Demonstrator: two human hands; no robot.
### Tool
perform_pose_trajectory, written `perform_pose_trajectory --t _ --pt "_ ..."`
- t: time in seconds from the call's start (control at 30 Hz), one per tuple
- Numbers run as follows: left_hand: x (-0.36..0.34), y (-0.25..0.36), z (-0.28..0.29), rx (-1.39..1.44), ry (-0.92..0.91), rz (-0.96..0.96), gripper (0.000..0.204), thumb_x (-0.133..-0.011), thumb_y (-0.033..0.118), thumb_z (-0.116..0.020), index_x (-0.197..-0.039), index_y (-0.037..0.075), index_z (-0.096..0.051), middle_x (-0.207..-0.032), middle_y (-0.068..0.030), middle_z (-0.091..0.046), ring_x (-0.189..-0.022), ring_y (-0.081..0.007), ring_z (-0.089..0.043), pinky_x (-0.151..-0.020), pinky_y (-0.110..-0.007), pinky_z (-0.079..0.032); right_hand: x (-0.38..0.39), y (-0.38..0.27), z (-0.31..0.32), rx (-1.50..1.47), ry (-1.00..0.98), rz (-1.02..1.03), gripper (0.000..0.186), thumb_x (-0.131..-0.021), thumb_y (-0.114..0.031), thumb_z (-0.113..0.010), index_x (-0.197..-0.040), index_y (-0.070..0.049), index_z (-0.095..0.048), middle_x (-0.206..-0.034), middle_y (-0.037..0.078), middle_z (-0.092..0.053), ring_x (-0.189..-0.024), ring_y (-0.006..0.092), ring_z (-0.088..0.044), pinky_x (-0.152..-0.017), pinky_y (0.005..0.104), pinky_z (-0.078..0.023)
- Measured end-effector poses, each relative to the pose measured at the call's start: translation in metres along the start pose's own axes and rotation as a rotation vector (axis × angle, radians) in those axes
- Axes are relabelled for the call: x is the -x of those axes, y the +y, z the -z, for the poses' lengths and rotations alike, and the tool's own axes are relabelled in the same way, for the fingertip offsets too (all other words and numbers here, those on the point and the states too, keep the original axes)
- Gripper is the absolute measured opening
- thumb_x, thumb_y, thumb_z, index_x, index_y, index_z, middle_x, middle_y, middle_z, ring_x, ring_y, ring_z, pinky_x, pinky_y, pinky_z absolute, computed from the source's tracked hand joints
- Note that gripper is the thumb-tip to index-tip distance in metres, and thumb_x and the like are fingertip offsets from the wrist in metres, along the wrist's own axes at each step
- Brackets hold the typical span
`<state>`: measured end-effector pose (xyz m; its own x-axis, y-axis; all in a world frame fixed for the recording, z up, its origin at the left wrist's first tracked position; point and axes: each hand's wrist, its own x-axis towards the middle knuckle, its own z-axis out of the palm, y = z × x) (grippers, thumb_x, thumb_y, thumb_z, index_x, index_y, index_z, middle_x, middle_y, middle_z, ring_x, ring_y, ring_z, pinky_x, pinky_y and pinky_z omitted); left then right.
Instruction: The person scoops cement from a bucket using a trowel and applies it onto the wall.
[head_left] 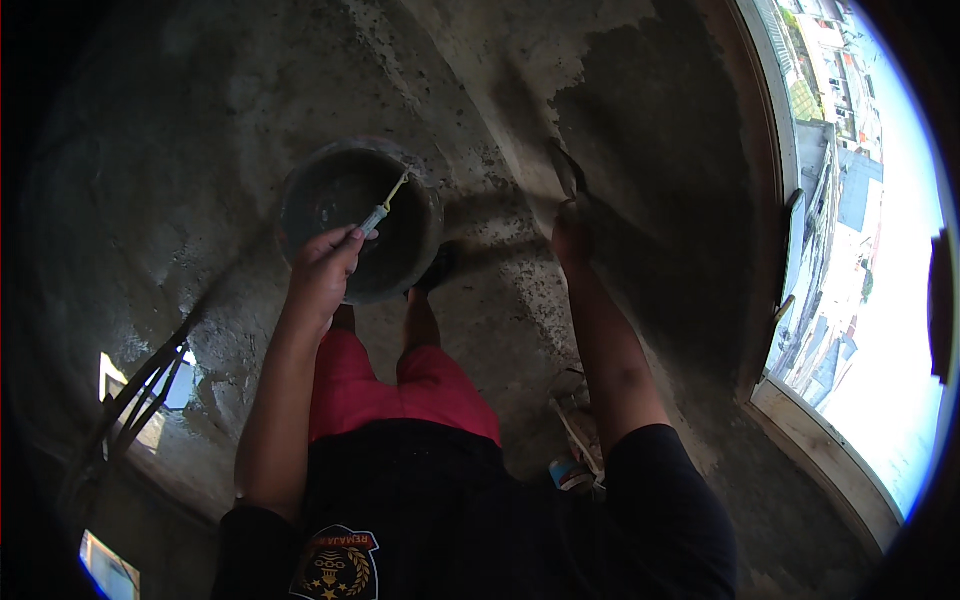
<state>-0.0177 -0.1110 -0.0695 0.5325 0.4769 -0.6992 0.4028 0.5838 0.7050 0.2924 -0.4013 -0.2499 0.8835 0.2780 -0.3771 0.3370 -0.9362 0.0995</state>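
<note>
Beside the bucket: left hand [325, 268] closed around a pale-handled tool [383, 208], probably a brush, whose thin end slants up and right over the bucket's open mouth.
Bucket [360, 220]: round, dark, dirty inside; it sits on the bare concrete floor [150, 200] just ahead of the person's knees in red shorts [400, 385].
Right of the bucket: right hand [571, 235] gripped on a trowel [566, 170], blade pointing up against the grey plastered wall [650, 130]; finger detail cannot be told in the shadow.
Wall edge: a darker, wet-looking plaster patch [660, 200] runs from the trowel to the wooden window frame [770, 330], well right of the bucket.
Open room: bare floor lies left of and beyond the bucket; between bucket and wall the gap is narrow.
Obstructions: dark cables [140, 400] trail across the floor well left of and below the bucket; small debris and a blue-capped item [572, 472] lie below the right forearm, near the wall's foot.
Window opening [860, 300]: bright, rooftops outside, far right of the bucket.
</note>
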Motion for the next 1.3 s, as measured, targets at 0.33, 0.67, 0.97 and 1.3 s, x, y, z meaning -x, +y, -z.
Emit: perform_pose_trajectory --t 0.33,0.67,0.97,1.3 --pt "0.004 0.000 0.008 0.024 0.030 0.008 0.024 -0.092 0.020 -0.051 -0.099 0.002 -0.065 -0.058 0.0098 -0.032 -0.052 -0.0011 -0.026 -0.048 -0.019 -0.020 0.077 -0.017 0.024 -0.239 0.035 -0.056 0.059 -0.081 -0.055 -0.054 -0.106 -0.002 -0.062 -0.100 0.026 -0.061 -0.093 0.0397 -0.059 -0.081 0.0466 -0.046" --pt "0.012 -0.004 0.013 0.041 0.034 0.031 0.024 -0.091 0.021 -0.053 -0.096 0.002 -0.067 -0.058 0.0088 -0.035 -0.054 -0.0021 -0.029 -0.051 -0.019 -0.022 0.037 -0.026 0.006 -0.110 0.365 0.039 0.048 -0.086 -0.050 -0.048 -0.103 -0.008 -0.063 -0.094 0.020 -0.063 -0.087 0.0376 -0.060 -0.077 0.0472 -0.047" --pt "0.018 0.031 0.009 -0.073 0.003 -0.056 0.023 -0.089 0.021 -0.054 -0.092 0.002 -0.067 -0.058 0.0072 -0.040 -0.053 -0.0028 -0.035 -0.050 -0.021 -0.029 0.192 0.004 0.058 -0.591 0.143 0.149 0.035 -0.077 -0.030 -0.068 -0.099 -0.004 -0.060 -0.082 0.017 -0.063 -0.082 0.0325 -0.063 -0.071 0.0377 -0.048" --pt "0.042 0.097 -0.001 -0.209 -0.084 -0.213 0.027 -0.091 0.024 -0.051 -0.097 0.003 -0.066 -0.057 0.0088 -0.036 -0.053 -0.0017 -0.030 -0.050 -0.019 -0.025 0.209 -0.027 0.164 -0.380 0.310 0.689 0.034 -0.066 -0.018 -0.074 -0.093 -0.008 -0.058 -0.087 0.010 -0.059 -0.075 0.0306 -0.061 -0.062 0.0374 -0.049"
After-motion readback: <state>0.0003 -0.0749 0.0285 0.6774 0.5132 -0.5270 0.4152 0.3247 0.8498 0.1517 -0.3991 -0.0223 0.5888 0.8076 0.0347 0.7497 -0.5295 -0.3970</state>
